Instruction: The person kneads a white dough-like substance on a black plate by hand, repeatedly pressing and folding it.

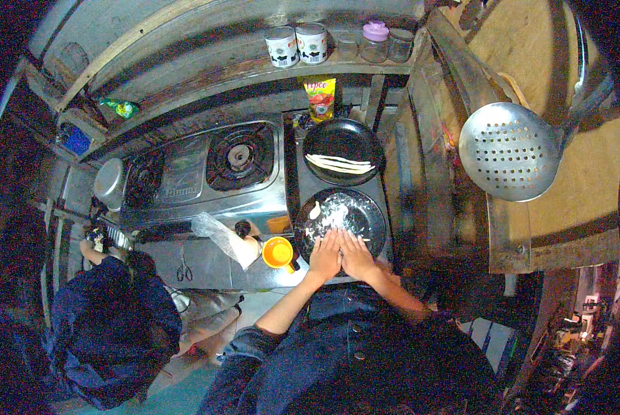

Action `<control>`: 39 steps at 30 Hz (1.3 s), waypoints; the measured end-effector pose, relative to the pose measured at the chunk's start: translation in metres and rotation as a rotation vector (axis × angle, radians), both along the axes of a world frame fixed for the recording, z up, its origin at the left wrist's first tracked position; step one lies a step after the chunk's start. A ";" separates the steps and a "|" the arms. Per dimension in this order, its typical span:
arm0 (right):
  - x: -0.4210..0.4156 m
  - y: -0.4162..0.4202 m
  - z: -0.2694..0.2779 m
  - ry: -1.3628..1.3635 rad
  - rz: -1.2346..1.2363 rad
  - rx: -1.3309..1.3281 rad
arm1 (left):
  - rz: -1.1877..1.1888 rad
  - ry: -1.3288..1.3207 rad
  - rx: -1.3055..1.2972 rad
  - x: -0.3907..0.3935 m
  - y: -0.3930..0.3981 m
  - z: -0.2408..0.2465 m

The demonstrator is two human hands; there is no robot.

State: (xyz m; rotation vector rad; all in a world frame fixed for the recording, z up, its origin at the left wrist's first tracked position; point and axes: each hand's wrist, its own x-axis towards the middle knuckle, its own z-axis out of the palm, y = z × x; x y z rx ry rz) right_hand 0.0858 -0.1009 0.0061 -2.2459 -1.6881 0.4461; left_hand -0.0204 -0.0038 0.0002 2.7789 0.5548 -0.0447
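Observation:
My left hand (325, 257) and my right hand (356, 255) lie flat side by side, palms down, over the near part of a round black plate or pan (377, 210) dusted with white flour (339, 206). A pale bit, apparently dough (367, 240), peeks out beside my right fingers; whatever is under the palms is hidden. Toward the plate's left side sits a small dough lump (315, 210). Just beyond, a second black pan (341, 136) holds several long, thin dough strips (340, 164).
Left of my hands stand an orange cup (277, 252) and a clear plastic bag with white contents (232, 244). Scissors (184, 270) lie farther left, below a gas stove (240, 155). A perforated metal skimmer (512, 151) hangs at right. Another person (112, 327) is at left.

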 end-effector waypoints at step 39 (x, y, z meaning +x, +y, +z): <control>0.002 0.013 0.008 -0.082 -0.053 -0.145 | 0.067 -0.026 0.065 0.002 0.004 0.008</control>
